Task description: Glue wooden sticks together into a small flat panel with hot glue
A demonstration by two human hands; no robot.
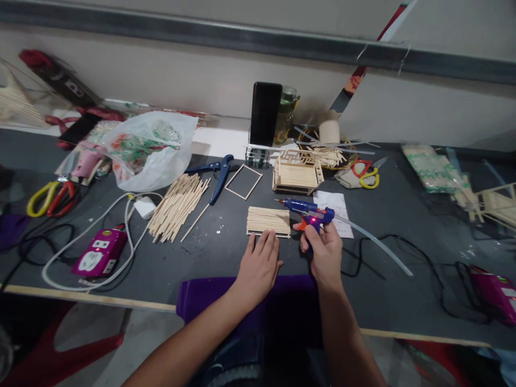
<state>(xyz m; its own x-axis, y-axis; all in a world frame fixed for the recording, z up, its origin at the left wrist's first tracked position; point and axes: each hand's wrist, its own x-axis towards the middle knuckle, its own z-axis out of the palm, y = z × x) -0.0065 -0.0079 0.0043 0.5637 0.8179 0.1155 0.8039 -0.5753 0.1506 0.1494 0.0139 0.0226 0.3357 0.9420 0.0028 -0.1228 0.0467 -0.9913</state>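
My right hand [324,250] is wrapped round the handle of a blue glue gun [308,209], whose nozzle points left above a panel of wooden sticks. A clear glue stick [379,244] trails from the gun's back. The fingertips of my left hand [260,260] rest on the front edge of the stick panel [268,219], with the fingers stretched out. Behind the panel stands a small wooden stick structure [297,174]. A square stick frame [244,182] lies to its left, beside a blue cutter [220,183] and a pile of loose sticks [177,207].
At the left are scissors [50,199], a white plastic bag [151,156], a magenta power box [99,251] and looping cables. A phone [266,114] stands upright at the back. Red and yellow scissors [368,174], a paper [342,215] and bundled sticks [431,166] lie to the right.
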